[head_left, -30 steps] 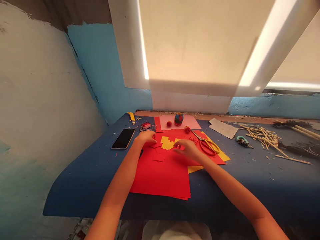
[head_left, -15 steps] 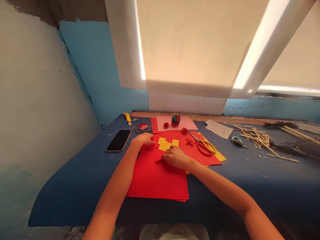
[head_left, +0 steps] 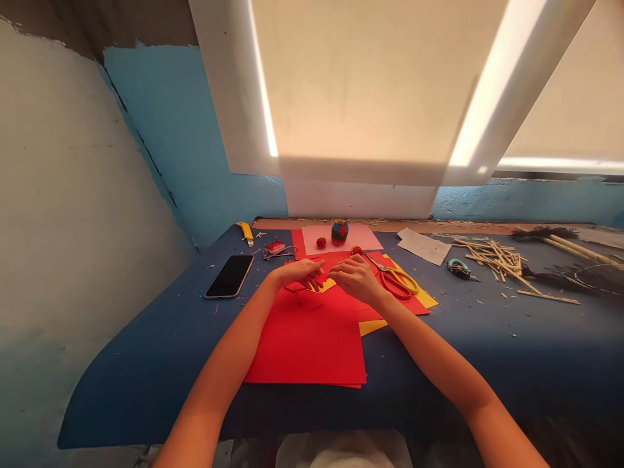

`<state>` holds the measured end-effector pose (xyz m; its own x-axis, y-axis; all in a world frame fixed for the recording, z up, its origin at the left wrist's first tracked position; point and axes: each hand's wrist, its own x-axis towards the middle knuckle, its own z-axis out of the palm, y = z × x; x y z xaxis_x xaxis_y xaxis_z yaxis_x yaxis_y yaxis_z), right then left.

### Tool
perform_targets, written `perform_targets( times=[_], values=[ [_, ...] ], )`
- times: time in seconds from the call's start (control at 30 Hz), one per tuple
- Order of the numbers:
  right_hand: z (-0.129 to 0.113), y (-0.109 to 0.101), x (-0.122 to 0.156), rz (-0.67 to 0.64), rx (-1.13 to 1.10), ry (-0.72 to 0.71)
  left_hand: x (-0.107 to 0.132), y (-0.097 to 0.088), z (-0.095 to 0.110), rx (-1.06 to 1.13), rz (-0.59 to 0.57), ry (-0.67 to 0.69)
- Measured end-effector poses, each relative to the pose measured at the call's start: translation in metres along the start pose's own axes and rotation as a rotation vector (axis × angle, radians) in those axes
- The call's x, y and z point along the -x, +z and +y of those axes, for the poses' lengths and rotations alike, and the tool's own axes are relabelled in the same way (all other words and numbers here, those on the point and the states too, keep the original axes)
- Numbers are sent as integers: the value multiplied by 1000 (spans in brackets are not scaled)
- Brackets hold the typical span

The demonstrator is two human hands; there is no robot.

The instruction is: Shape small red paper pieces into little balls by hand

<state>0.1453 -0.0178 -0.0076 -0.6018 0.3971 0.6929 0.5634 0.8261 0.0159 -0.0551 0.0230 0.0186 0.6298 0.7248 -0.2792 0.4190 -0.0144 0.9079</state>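
Over the red paper sheets [head_left: 307,344], my left hand [head_left: 301,273] is raised with its fingers loosely stretched and apart. Close to its right, my right hand [head_left: 355,276] has bent fingers pressed together at the tips. Whatever those fingertips hold, if anything, is too small to make out. Small yellow paper pieces [head_left: 327,285] lie beneath the two hands, partly covered by them. Scissors [head_left: 397,284] with one red and one yellow handle lie just right of my right hand. A beaded-looking red ball [head_left: 357,250] sits beyond it.
A phone [head_left: 229,276] and a red tape measure-like item [head_left: 275,247] lie on the left. A yellow cutter [head_left: 246,233] is behind them. A multicoloured small pot [head_left: 340,233] stands on pink paper [head_left: 368,240]. Thin wooden sticks [head_left: 502,260] and teal pliers [head_left: 459,268] are on the right.
Both hands have lifted off the paper pieces and come closer together. My right hand has moved up and slightly right, my left hand a little right. The view has shifted slightly.
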Motion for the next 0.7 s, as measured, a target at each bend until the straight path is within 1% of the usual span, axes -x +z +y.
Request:
perform_targets(
  times=[0.07,0.17,0.23,0.3,0.37,0.43,0.53,0.6,0.7],
  values=[
    [4,-8,1,-30,85,-63,1,3,3,15,1,84],
    [4,-13,2,-137,110,-108,1,7,4,-3,60,162],
    [2,-12,1,-192,91,-107,-1,10,4,-30,75,188],
    [0,-9,1,-210,67,-79,-3,14,4,-76,108,228],
    [2,-6,1,-196,44,-19,-5,16,3,-119,171,277],
    [5,-3,2,-165,39,76,-7,17,2,-143,215,317],
    [10,-2,5,-139,34,201,-10,17,0,-176,192,360],
    [11,-2,6,-118,19,239,-12,17,-3,-218,174,378],
    [12,-3,5,-41,-13,291,-15,19,-6,-226,192,392]
  ],
)
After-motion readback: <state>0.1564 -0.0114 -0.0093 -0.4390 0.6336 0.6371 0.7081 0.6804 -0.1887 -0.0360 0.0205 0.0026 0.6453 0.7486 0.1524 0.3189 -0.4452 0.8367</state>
